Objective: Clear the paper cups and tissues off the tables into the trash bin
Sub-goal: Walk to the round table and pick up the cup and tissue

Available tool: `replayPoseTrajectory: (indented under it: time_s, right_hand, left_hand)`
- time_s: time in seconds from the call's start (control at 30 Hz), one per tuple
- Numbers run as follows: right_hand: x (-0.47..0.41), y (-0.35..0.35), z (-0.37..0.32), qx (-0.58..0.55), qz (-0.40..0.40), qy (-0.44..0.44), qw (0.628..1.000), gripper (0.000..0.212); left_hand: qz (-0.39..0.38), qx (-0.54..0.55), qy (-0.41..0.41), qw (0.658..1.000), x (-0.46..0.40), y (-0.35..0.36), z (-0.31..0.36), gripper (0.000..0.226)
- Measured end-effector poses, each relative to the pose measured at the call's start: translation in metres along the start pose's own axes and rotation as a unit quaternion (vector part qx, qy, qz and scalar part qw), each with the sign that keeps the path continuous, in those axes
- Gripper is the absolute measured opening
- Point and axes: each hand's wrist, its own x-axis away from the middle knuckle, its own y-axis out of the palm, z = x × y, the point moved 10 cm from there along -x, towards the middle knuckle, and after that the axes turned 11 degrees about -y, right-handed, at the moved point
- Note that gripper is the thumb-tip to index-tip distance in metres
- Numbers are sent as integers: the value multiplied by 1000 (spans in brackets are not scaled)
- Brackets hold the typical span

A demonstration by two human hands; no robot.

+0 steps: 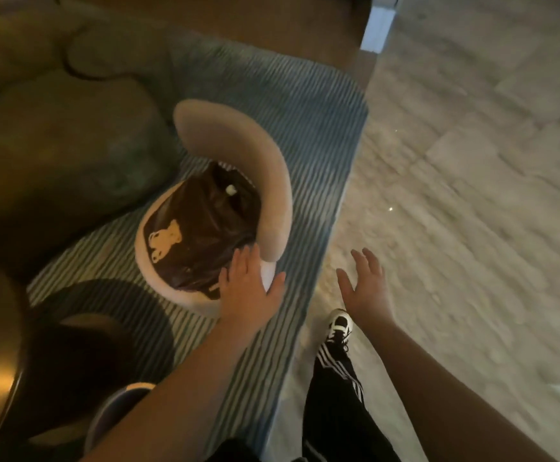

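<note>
Reaching out over the striped rug [305,135] with both hands, left hand [248,288] and right hand [365,288] alike with fingers spread and holding nothing. Hovering with the left just above the near rim of the bin [202,225], lined with a dark brown bag and sitting near the rug's right edge beside a curved beige chair back [265,161]. Stepping onto the pale marble floor [471,195] with one shoe [340,325] under the right wrist.

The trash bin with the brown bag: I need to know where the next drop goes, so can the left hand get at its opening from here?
Probably yes. The left hand is open over the trash bin rim, with nothing between it and the bag's mouth.
</note>
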Motion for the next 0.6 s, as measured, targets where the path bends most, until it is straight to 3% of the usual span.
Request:
replayPoseTrajectory:
  time_s: [0.3,0.6]
  right_hand:
    - [-227,-105,69,44,-7,-74,996,58]
    - [-390,-138,84,53,-22,-104,993,54]
  left_hand:
    - [61,-21,-17,998,-167,-8,156,73]
    - [110,-5,-53,992,-305,-31,228,72]
